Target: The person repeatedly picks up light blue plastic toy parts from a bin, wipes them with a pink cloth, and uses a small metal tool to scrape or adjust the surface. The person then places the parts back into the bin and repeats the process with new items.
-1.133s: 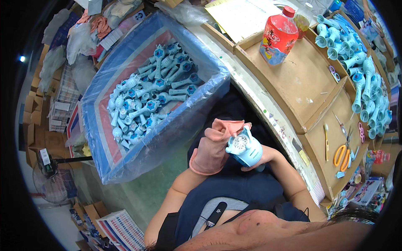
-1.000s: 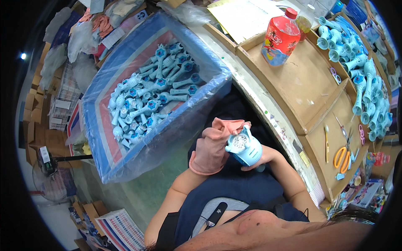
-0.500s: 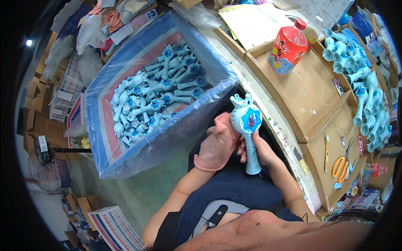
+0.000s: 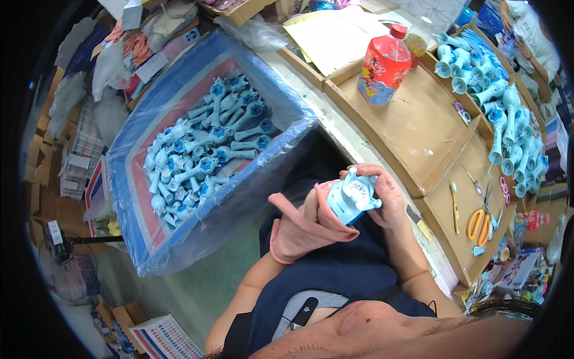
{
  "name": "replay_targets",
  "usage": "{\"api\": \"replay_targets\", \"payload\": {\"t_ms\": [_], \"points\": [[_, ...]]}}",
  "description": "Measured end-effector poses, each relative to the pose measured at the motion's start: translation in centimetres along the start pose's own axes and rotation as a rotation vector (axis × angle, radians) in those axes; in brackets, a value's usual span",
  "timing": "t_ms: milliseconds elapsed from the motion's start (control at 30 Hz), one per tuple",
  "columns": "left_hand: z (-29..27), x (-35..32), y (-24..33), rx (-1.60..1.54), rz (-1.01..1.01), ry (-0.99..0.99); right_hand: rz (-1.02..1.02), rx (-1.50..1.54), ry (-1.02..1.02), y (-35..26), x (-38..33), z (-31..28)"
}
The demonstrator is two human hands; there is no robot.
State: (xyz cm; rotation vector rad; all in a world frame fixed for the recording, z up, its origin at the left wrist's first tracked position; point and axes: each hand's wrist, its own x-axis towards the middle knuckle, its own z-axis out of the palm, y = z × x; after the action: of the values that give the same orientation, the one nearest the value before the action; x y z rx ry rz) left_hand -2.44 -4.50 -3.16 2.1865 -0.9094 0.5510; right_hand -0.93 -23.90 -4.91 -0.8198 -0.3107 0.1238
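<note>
A light-blue toy wand (image 4: 348, 202) with a crown-shaped head is held over my lap, its crown end tipped up and its handle hidden. My right hand (image 4: 390, 200) grips the head from the right, fingers curled around the crown. From the left, my left hand (image 4: 311, 205) presses a pink cloth (image 4: 293, 232) against the wand's side. The cloth covers much of that hand, and a loose end sticks out to the left. Many similar wands (image 4: 206, 134) lie heaped in a plastic-lined blue, white and red bin (image 4: 127, 203) at my left.
On the workbench at right stand cardboard trays (image 4: 397, 143), a red-labelled bottle (image 4: 384, 66), orange-handled scissors (image 4: 477, 227) and a yellow-handled brush (image 4: 454, 206). More light-blue wand parts (image 4: 511, 119) are piled beyond. Another person (image 4: 532, 36) is at far right.
The wand has turned from upright with its emblem facing up to crown end up. My right hand has moved from handle to head, and the cloth now wraps its side.
</note>
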Motion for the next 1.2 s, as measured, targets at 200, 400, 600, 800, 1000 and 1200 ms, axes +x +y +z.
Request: {"api": "replay_targets", "payload": {"t_ms": [200, 400, 600, 800, 1000, 1200], "points": [[-0.8, 0.8, 1.0, -0.119, -0.026, 0.039, 0.025, 0.15, 0.031, 0.5, -0.6, 1.5], [-1.1, 0.2, 1.0, -0.439, -0.207, -0.123, 0.027, 0.102, 0.111, 0.2, -0.7, 1.7], [-0.2, -1.2, 0.7, 0.152, -0.027, -0.079, 0.015, 0.078, 0.121, 1.0, -0.8, 1.1], [-0.3, 1.1, -1.2, -1.218, -0.682, 0.261, 0.201, -0.192, 0.147, 4.0, -2.6, 1.0], [-0.6, 1.6, -1.7, -0.438, -0.468, 0.236, 0.585, -0.734, -0.049, 5.6, -5.0, 0.8], [-0.9, 0.4, -2.9, -1.412, -0.787, 0.25, 0.695, 0.813, -0.285, 6.2, -5.4, -2.1]]}}
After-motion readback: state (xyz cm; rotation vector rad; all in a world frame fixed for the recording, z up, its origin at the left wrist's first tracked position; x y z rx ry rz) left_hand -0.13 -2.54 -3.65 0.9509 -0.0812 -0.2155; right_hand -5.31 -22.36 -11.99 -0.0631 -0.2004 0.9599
